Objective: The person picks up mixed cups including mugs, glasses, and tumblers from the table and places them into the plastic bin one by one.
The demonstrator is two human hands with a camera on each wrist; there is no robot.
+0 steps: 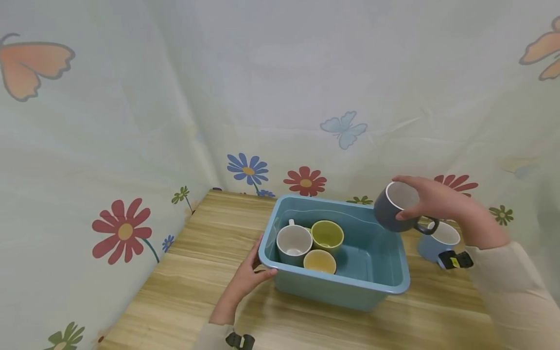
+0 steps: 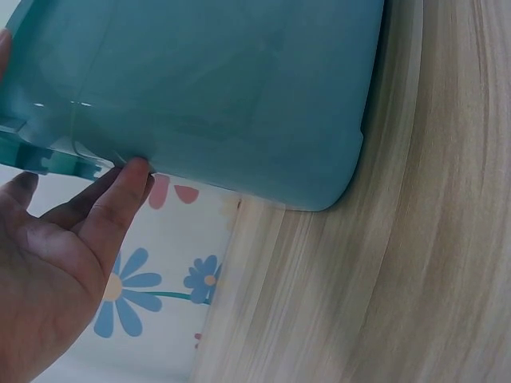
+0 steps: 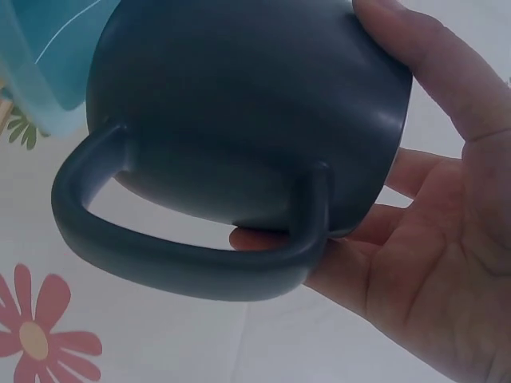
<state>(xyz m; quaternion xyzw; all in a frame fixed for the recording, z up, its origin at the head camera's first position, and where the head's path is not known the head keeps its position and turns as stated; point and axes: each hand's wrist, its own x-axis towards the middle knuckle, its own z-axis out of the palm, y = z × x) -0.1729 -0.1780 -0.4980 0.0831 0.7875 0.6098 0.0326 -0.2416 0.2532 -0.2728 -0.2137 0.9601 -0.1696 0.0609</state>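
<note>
My right hand (image 1: 433, 197) grips a dark blue-grey mug (image 1: 385, 211) by its rim, above the right end of a blue plastic bin (image 1: 323, 291). The mug is tilted, and its handle (image 3: 184, 267) points away from the bin. In the right wrist view the thumb lies on one side of the mug and the fingers on the other. My left hand (image 1: 247, 279) holds the bin's near left corner, thumb at the front rim and fingers against the end wall. Inside the bin's left half stand a white-lined mug (image 1: 294, 241), a lime-green mug (image 1: 327, 236) and a yellow-lined cup (image 1: 320, 262).
A light-blue mug (image 1: 430, 248) stands on the wooden table (image 1: 210, 243) right of the bin, partly behind my right wrist. Flower-patterned curtain (image 1: 271, 97) hangs along the table's back and left side.
</note>
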